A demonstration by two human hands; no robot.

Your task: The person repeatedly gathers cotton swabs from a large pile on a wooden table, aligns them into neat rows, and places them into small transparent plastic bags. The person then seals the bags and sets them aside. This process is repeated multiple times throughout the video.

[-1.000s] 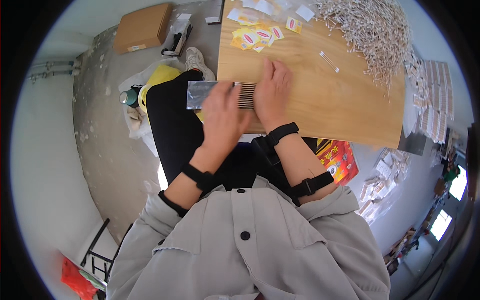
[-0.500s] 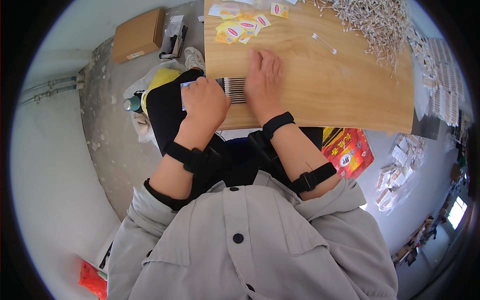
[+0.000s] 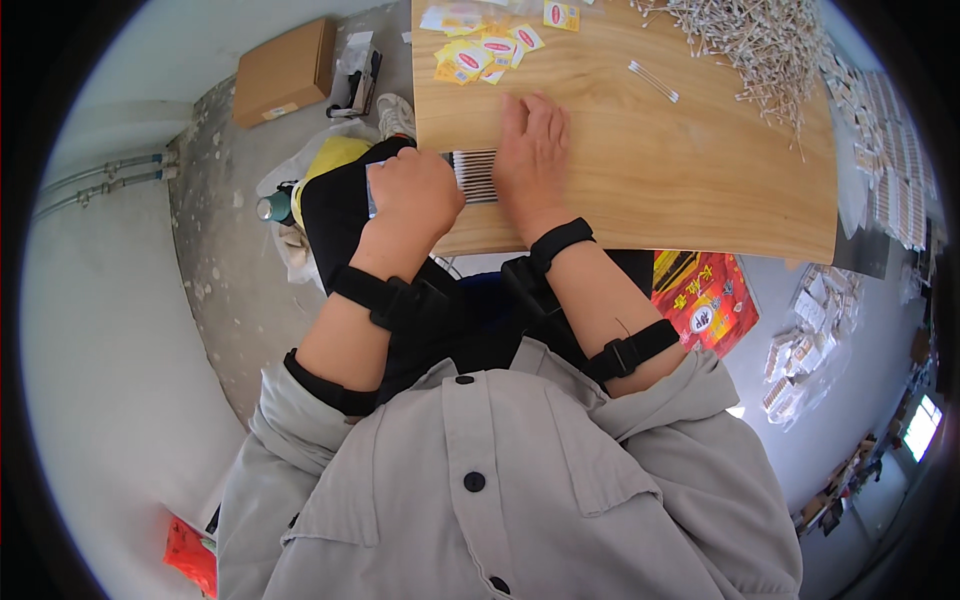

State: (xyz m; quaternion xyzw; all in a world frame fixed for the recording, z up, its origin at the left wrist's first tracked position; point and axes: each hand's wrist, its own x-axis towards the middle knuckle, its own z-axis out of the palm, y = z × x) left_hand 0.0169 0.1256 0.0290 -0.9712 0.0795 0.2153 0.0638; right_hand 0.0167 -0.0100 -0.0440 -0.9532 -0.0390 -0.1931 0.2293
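Cotton swabs [image 3: 478, 177] with white tips and thin sticks lie in a flat, parallel row between the person's two hands, near the left edge of the pale wooden worktop [image 3: 700, 185] and a little in from its front edge. Curled with its knuckles up, the left hand [image 3: 413, 193] straddles that left edge; a sliver of shiny plastic [image 3: 371, 206] shows beyond it, but whether the fingers grip it cannot be told. The right hand [image 3: 532, 160] lies at the row's right end, fingers nearly straight and close together; anything under its palm is hidden. A broad stretch of wood runs from there to the right edge. Yellow-and-white paper cards [image 3: 497, 48] lie farther back, left, and a heaped pile of loose swabs [image 3: 755, 45] covers the far right.
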